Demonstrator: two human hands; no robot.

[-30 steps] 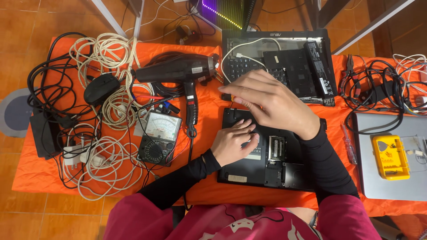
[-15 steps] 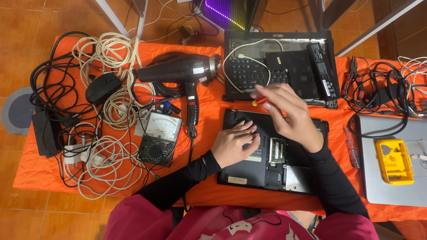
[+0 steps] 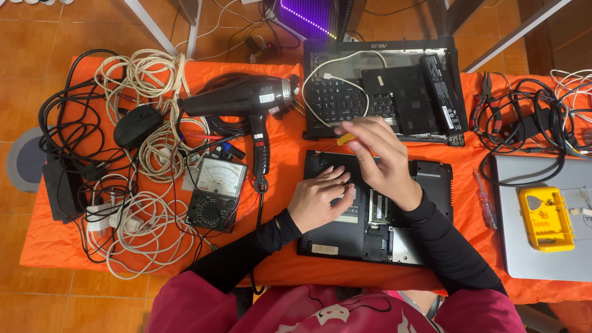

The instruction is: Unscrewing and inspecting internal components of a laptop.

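A black laptop base (image 3: 431,179) lies upside down on the orange cloth with its bottom cover off. My left hand (image 3: 317,200) rests flat on its left part, fingers spread. My right hand (image 3: 379,160) grips a screwdriver (image 3: 336,143) with a yellow and orange handle. The thin shaft points left toward the base's top left corner. A second opened laptop (image 3: 382,86) with a keyboard, a loose black panel and a long battery lies behind.
A black hair dryer (image 3: 246,102), an analog multimeter (image 3: 216,192), a black mouse (image 3: 137,125) and piles of white and black cables (image 3: 145,148) lie left. At right are a silver laptop (image 3: 542,259), a yellow case (image 3: 546,217), pliers (image 3: 484,92) and more cables (image 3: 530,120).
My right hand has drawn back from the rear laptop toward the black base, and the screwdriver now shows in it. My left hand stayed on the base.
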